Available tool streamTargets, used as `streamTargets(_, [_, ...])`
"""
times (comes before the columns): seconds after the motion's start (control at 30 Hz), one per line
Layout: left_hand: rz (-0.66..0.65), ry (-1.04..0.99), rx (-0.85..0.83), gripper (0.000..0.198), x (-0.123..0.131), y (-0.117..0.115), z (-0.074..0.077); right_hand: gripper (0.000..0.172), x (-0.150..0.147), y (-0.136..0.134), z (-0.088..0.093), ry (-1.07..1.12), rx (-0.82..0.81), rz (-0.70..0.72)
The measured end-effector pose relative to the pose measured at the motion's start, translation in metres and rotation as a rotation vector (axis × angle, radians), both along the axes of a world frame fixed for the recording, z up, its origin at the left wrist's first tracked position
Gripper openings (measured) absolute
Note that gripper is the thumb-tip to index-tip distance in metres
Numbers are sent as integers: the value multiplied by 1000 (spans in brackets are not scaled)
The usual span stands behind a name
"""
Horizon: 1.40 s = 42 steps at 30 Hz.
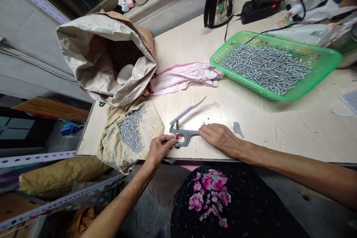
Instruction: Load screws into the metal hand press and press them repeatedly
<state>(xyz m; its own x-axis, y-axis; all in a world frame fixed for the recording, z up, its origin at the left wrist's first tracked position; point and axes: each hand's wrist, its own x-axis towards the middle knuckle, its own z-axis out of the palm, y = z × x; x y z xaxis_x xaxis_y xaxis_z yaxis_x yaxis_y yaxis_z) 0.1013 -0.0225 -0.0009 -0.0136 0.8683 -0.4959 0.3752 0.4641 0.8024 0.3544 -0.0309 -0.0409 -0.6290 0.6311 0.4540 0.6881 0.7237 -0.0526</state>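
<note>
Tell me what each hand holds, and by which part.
Right hand: gray pliers, by the lower handle. Left hand: at the pliers' head; any hold is unclear.

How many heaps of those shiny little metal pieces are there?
2. One heap lies in the green basket, the other heap on the patterned cloth, beside the left hand. More may be hidden in the shadowed paper sack.

Homelike workshop, with kettle (222, 0), pliers (192, 132) and metal pins (262, 67).
</note>
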Motion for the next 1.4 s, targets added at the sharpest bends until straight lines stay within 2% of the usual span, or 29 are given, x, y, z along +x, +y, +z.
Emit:
streamTargets(0.27, [-26,40,-94,46,3,3,4,27,1,0,1,-2,-65,16])
streamTargets(0.5, [-208,69,-278,50,1,20,12,26,-2,2,0,11,-74,33])
streamTargets(0.63, [-174,21,-340,52,1,24,12,26,-1,6,4,3,-155,54])
streamTargets(0.83, [-147,40,-392,47,2,21,12,23,2,11,13,22,-383,77])
streamTargets(1.0, [-134,78,-438,47,4,22,14,9,8,18,26,15,-479,44])
streamTargets(1.03, [-136,83,-440,47,4,22,14,22,9,22,28,16,-460,35])
streamTargets(1.13, [-146,95,-442,48,4,23,14,79,15,38,25,-8,-390,17])
streamTargets(1.2, [-151,90,-436,48,4,23,14,105,18,49,18,-47,-391,33])
streamTargets(1.27, [-155,88,-433,47,4,22,14,113,19,57,11,-91,-402,55])
streamTargets(1.4, [-154,97,-442,46,5,22,16,112,17,66,9,-134,-387,46])
